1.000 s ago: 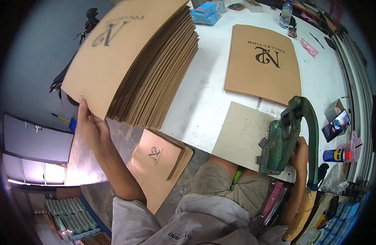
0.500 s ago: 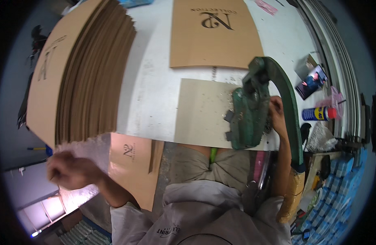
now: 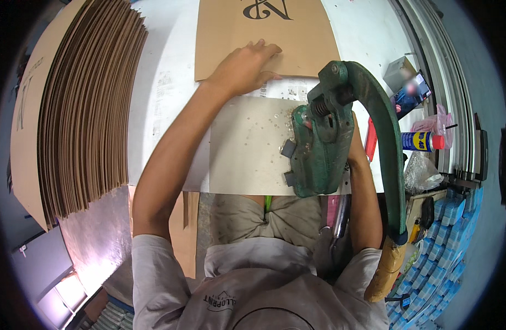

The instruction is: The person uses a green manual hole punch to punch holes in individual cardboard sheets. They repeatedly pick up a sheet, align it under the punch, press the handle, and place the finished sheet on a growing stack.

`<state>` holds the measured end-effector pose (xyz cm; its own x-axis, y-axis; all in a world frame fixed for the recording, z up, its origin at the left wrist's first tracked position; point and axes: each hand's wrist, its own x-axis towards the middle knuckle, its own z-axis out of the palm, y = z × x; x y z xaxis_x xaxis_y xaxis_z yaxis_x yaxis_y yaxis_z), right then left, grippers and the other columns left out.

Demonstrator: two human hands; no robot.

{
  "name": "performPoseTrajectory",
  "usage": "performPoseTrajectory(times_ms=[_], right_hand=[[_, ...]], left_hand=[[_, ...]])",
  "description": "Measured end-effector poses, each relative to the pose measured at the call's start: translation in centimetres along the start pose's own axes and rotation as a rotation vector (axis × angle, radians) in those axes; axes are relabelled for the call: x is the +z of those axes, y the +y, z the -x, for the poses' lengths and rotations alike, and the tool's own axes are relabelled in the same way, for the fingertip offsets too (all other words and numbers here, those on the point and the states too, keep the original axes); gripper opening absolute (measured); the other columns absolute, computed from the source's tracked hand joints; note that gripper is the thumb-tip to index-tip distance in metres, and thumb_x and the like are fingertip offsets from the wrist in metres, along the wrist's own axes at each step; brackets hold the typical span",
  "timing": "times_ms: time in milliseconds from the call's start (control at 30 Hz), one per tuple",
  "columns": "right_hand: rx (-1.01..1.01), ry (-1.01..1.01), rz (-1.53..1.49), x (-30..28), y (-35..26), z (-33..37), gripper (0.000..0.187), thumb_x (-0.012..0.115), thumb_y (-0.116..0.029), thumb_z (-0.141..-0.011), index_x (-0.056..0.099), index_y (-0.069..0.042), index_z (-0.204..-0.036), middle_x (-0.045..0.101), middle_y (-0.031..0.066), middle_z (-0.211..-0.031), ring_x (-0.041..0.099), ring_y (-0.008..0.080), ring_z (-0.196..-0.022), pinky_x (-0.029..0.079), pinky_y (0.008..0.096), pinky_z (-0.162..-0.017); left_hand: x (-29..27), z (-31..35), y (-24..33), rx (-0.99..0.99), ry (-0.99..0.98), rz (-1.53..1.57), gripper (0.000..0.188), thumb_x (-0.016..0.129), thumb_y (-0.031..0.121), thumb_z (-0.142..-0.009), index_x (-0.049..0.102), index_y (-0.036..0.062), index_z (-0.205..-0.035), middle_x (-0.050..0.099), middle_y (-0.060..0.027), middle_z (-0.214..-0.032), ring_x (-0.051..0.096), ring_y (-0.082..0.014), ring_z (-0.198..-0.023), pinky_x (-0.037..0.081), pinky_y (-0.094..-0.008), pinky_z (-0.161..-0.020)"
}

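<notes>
Firstly, brown printed sheets (image 3: pixel 308 47), lying flat on the white desk (image 3: pixel 170 82), beyond a beige board, dark emblem on the uppermost face. Left hand (image 3: pixel 243 70): over the near edge of these sheets, fingers loosely spread, thumb apart from them, nothing pinched between.

Green hand press (image 3: pixel 322 159), one: standing on the right part of the beige board (image 3: pixel 247 157), at the desk's near edge; curved lever to its right, ending in a tan wrapped grip (image 3: pixel 386 269). Right hand (image 3: pixel 356 147): behind the press, mostly hidden; whether it is spread or holding anything cannot be told.

Small ring-like pieces (image 3: pixel 276 116): scattered on the board, beside the press.

Tall brown stack (image 3: pixel 88 115), one: at the desk's near left corner, many layers, edges facing the middle.

Toward the desk's right edge: blue can with red cap (image 3: pixel 418 141); phone (image 3: pixel 421 91), leaning near a small grey box (image 3: pixel 399 74); pink plastic bag (image 3: pixel 443 124); clear crumpled bag (image 3: pixel 422 173), nearer the corner.
</notes>
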<state>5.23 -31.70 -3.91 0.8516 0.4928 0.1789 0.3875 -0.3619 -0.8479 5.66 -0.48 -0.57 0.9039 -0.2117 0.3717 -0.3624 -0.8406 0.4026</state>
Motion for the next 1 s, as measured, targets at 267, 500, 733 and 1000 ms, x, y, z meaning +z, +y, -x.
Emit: performPoseTrajectory(times_ms=[267, 500, 733, 1000], right_hand=[[0.555, 0.288, -0.796, 0.8, -5.9, -1.7, 0.011, 0.063, -0.014, -0.101, 0.069, -0.005, -0.099, 0.067, -0.0007, -0.083, 0.063, 0.0080, -0.067, 0.051, 0.0253, -0.054], [0.424, 0.038, -1.009, 0.1, -3.3, -0.7, 0.026, 0.060, -0.011, -0.103, 0.064, 0.005, -0.123, 0.074, 0.0124, -0.107, 0.073, 0.0181, -0.085, 0.064, 0.0329, -0.072], [0.562, 0.235, -0.809, 0.6, -4.4, 0.9, 0.017, 0.064, -0.006, -0.098, 0.072, 0.008, -0.104, 0.075, 0.0141, -0.092, 0.072, 0.0174, -0.072, 0.061, 0.0311, -0.064], [0.635, 0.182, -0.515, -0.6, -6.0, 1.8, 0.021, 0.066, -0.010, -0.097, 0.072, 0.009, -0.105, 0.073, 0.0122, -0.084, 0.066, 0.0145, -0.060, 0.052, 0.0260, -0.049]], left_hand=[[-0.4, 1.3, 3.0, 0.069, 0.022, -0.024, 0.020, 0.065, 0.009, -0.090, 0.059, 0.0079, -0.108, 0.071, -0.0143, -0.105, 0.071, -0.0390, -0.094, 0.057, -0.0495, -0.077], [0.1, 4.7, 6.2, 0.055, 0.040, -0.049, 0.033, 0.063, 0.004, -0.083, 0.073, 0.0122, -0.113, 0.068, -0.0069, -0.111, 0.067, -0.0323, -0.098, 0.056, -0.0437, -0.081], [0.9, 4.9, 9.3, -0.088, -0.007, -0.017, 0.037, 0.077, 0.034, -0.086, 0.076, 0.0125, -0.115, 0.063, -0.0090, -0.102, 0.059, -0.0293, -0.105, 0.048, -0.0428, -0.093], [1.5, 4.9, 9.8, -0.093, -0.019, -0.002, 0.039, 0.084, 0.034, -0.079, 0.079, 0.0139, -0.112, 0.061, -0.0089, -0.101, 0.059, -0.0298, -0.102, 0.048, -0.0428, -0.089]])
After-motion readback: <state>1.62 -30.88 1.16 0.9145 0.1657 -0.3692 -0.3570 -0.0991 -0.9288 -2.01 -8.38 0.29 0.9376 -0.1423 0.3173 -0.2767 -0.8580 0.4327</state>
